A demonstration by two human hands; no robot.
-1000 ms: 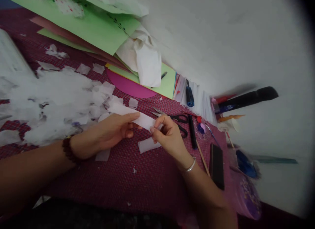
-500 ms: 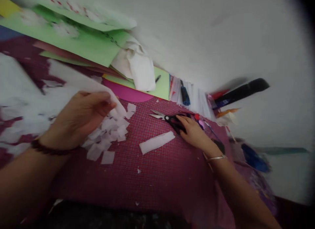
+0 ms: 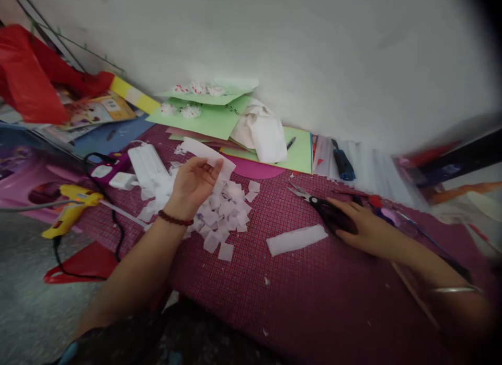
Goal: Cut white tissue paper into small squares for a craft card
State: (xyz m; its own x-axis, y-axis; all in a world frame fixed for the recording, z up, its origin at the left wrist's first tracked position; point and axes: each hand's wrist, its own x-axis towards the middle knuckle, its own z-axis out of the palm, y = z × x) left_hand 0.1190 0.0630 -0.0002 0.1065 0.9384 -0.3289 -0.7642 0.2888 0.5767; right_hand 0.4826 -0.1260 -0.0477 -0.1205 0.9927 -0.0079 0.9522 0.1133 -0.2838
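Pinched in my left hand is a strip of thin white paper, raised over a heap of small cut paper squares. My right hand lies low on the table, thumb and fingers around the black handles of a pair of scissors. Their blades point left, slightly apart, with nothing between them. A folded white paper strip rests on the red checked cloth, just left of and below the right hand. Part of the scissor handles is hidden by my fingers.
Green card sheets with white paper flowers stand by the wall, beside crumpled white paper. A blue-handled tool lies on clear plastic sleeves. At left are a yellow glue gun, a purple power strip and a red bag.
The view has swung left, bringing the glue gun and red bag into sight. My left hand still holds the paper strip, and my right hand stays at the scissors.
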